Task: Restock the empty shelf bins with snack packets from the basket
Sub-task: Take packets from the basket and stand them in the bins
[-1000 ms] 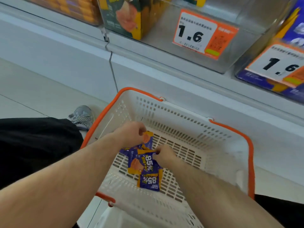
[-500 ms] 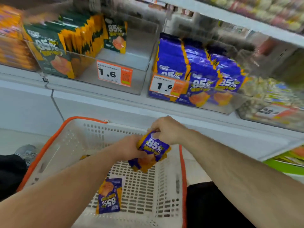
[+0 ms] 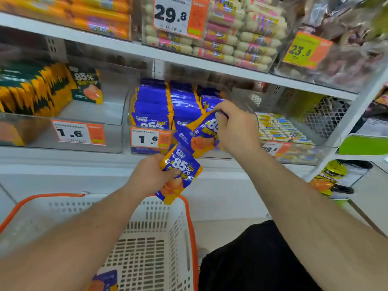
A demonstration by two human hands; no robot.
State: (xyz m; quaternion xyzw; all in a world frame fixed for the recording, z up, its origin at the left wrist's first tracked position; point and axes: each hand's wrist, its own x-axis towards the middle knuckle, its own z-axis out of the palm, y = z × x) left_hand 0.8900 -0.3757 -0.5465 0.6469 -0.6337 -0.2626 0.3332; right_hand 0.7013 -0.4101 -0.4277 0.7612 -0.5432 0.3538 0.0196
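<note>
A: Holding one packet in each hand, the person faces the shelf. The left hand (image 3: 150, 175) grips a blue and orange foil snack packet marked 85% (image 3: 179, 175), its fingers curled round the packet's left edge, above the far rim of the white perforated plastic basket with the orange rim (image 3: 190, 223).

B: And the right hand (image 3: 235, 131)?

A: It pinches a second blue and orange foil packet (image 3: 199, 134) by its upper edge, fingers clenched on it, right in front of the clear plastic shelf bin of blue packets (image 3: 151, 149). The packet hangs tilted, across the bin's front right part.

B: How full is that bin?

A: Rows of the same blue packets (image 3: 153, 101) stand upright in it, behind a price tag reading 1.6 (image 3: 150, 139).

B: Anything left in the basket?

A: One more blue and orange packet (image 3: 105, 281) lies on its floor at the lower edge of the view, partly cut off.

B: And the neighbouring bin?

A: To the left, a clear bin (image 3: 117, 131) holds green and yellow packets (image 3: 35, 89) on its left side, with bare floor on its right. One green packet (image 3: 87, 86) stands at the back.
</note>
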